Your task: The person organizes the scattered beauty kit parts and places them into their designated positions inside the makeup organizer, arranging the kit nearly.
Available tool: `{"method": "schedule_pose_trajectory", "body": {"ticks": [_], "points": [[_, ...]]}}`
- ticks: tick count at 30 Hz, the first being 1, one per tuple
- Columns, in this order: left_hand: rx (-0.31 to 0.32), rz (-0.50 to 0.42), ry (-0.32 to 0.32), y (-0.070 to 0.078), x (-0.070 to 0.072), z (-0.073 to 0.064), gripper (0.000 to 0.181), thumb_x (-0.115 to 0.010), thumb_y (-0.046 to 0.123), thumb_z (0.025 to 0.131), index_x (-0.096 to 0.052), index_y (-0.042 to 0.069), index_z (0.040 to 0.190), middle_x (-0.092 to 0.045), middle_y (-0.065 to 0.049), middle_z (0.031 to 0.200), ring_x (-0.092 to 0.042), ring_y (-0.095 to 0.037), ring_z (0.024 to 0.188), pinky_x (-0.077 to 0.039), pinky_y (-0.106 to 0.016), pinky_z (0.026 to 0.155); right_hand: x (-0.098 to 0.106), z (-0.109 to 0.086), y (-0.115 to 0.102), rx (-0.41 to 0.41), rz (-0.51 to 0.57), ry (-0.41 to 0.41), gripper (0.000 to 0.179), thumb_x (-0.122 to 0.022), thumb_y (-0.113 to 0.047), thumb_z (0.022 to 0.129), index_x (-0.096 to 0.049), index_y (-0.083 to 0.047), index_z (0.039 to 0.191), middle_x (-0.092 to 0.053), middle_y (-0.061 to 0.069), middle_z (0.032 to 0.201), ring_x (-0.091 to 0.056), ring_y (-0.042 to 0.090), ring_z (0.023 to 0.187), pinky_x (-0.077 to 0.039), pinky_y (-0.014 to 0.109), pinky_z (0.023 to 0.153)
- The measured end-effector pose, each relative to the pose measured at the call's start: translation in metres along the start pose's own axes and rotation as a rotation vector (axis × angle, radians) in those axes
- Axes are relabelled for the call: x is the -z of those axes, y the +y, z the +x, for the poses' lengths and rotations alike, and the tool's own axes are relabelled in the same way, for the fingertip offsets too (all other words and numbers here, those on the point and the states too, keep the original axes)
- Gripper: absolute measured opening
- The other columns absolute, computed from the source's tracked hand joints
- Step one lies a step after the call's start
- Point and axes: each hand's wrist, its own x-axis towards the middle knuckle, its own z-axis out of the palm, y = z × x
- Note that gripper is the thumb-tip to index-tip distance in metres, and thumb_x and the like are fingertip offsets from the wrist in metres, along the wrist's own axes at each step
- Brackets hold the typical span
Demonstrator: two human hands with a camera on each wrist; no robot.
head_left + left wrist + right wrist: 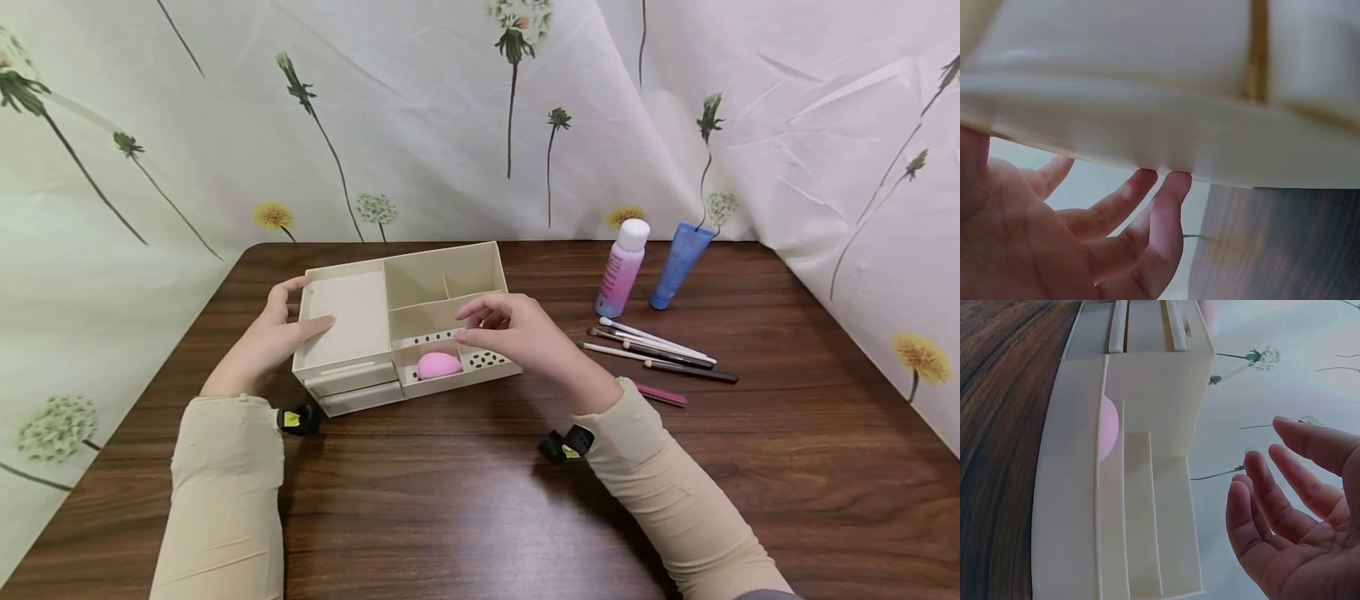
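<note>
A cream desktop organizer [347, 315] sits slightly angled on the brown table, with two drawers at its front left and open compartments on the right. My left hand [262, 337] grips its left side, thumb over the top and fingertips against the side wall, as the left wrist view shows. A pink egg-shaped makeup sponge [438, 365] lies in the front compartment. Over the organizer's right half hovers my right hand [531, 337], fingers loosely bent and nothing between them. In the right wrist view that hand [1297, 519] is apart from the compartment walls.
Right of the organizer stand a pink bottle with a white cap [622, 268] and a blue tube [679, 265]. Several makeup brushes [667, 354] lie in front of them, with a pink stick-like item [660, 394] nearer me. A dandelion-print cloth [442, 125] hangs behind the table [435, 500].
</note>
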Motion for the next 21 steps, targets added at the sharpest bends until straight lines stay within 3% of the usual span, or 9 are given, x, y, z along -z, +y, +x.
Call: {"method": "schedule_pose_trajectory", "body": {"ticks": [21], "points": [[0.003, 0.01, 0.006, 0.003, 0.001, -0.002, 0.083, -0.052, 0.032, 0.102, 0.005, 0.01, 0.158, -0.017, -0.035, 0.151, -0.03, -0.042, 0.133, -0.04, -0.034, 0.089, 0.032, -0.032, 0.018, -0.087, -0.029, 0.006, 0.025, -0.075, -0.018, 0.088, -0.072, -0.008, 0.11, -0.067, 0.005, 0.094, -0.06, 0.017, 0.084, -0.049, 0.029, 0.076]]}}
